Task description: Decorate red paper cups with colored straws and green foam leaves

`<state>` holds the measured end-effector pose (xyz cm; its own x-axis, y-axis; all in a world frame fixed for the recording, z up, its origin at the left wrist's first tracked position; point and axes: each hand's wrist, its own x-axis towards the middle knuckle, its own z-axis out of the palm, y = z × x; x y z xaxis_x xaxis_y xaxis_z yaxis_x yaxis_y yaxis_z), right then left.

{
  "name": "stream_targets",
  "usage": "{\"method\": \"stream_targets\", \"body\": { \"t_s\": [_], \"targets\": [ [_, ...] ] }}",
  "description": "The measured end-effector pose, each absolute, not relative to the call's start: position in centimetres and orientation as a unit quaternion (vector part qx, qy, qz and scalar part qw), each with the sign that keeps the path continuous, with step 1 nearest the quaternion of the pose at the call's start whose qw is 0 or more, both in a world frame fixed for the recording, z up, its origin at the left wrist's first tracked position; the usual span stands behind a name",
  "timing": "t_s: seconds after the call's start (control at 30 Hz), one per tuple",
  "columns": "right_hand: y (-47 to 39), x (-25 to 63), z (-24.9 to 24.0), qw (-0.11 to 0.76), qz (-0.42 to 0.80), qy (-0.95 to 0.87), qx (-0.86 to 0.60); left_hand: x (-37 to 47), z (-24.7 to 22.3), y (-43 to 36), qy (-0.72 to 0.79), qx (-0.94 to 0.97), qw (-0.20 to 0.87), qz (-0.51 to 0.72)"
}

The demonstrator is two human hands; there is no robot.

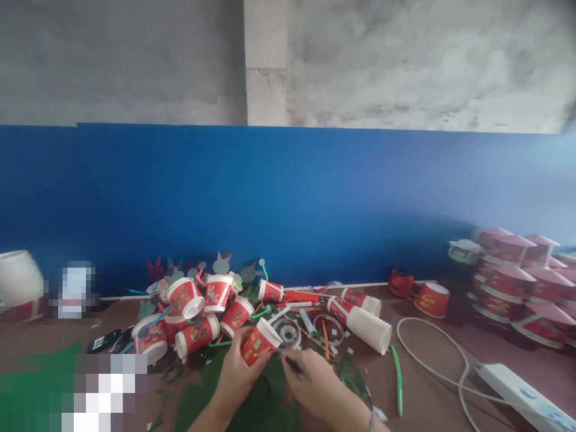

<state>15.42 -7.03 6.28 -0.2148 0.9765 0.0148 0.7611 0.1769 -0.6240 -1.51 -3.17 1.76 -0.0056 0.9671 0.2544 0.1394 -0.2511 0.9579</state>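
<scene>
A red paper cup with a white rim (pixel 262 342) is in my left hand (pixel 236 366), tilted with its mouth toward the upper right. My right hand (pixel 310 378) is closed around a dark, thin tool (pixel 293 363), perhaps a pen or knife, whose tip points at the cup's side near the rim. Beneath both hands lies dark green sheet material (pixel 247 399). Just behind them are a roll of tape (pixel 287 334) and a heap of red cups (pixel 197 335), some with coloured straws.
A nested stack of cups (pixel 369 329) lies right of centre. Farther right are an upturned red cup (pixel 432 299), a white cable (pixel 454 342), a power strip (pixel 526 393) and piled red cups (pixel 501 300). A green strip (pixel 396 381) and paper scraps lie on the brown table (pixel 423 372).
</scene>
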Motion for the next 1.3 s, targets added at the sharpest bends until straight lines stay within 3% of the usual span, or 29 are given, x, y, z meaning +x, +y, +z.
{"method": "stream_targets", "body": {
  "t_s": [0.13, 0.27, 0.47, 0.7, 0.87, 1.13, 1.3],
  "targets": [
    [-8.1, 15.7, 7.9, 0.092, 0.095, -0.776, -0.616, -1.9, 1.7, -2.9, 0.522, 0.551, 0.351, 0.549],
    [-8.4, 15.6, 8.5, 0.032, 0.092, -0.782, -0.616, -2.3, 1.4, -2.5, 0.527, 0.498, 0.347, 0.595],
    [-9.0, 13.9, 7.3, -0.039, 0.124, -0.800, -0.586, -2.3, 0.7, -2.2, 0.464, 0.477, 0.443, 0.600],
    [-7.0, 16.1, 6.9, 0.078, 0.100, -0.786, -0.606, -1.7, -0.3, -1.9, 0.420, 0.430, 0.512, 0.614],
    [-2.7, 18.9, 6.7, 0.062, 0.050, -0.694, -0.715, -1.3, 0.2, -2.2, 0.434, 0.453, 0.485, 0.610],
    [-0.9, 19.2, 4.6, 0.037, 0.046, -0.668, -0.742, -1.1, -0.9, -2.3, 0.434, 0.477, 0.452, 0.616],
    [-1.0, 19.7, 5.1, 0.031, 0.053, -0.675, -0.735, -1.2, -0.7, -2.2, 0.415, 0.499, 0.491, 0.581]
  ]
}}
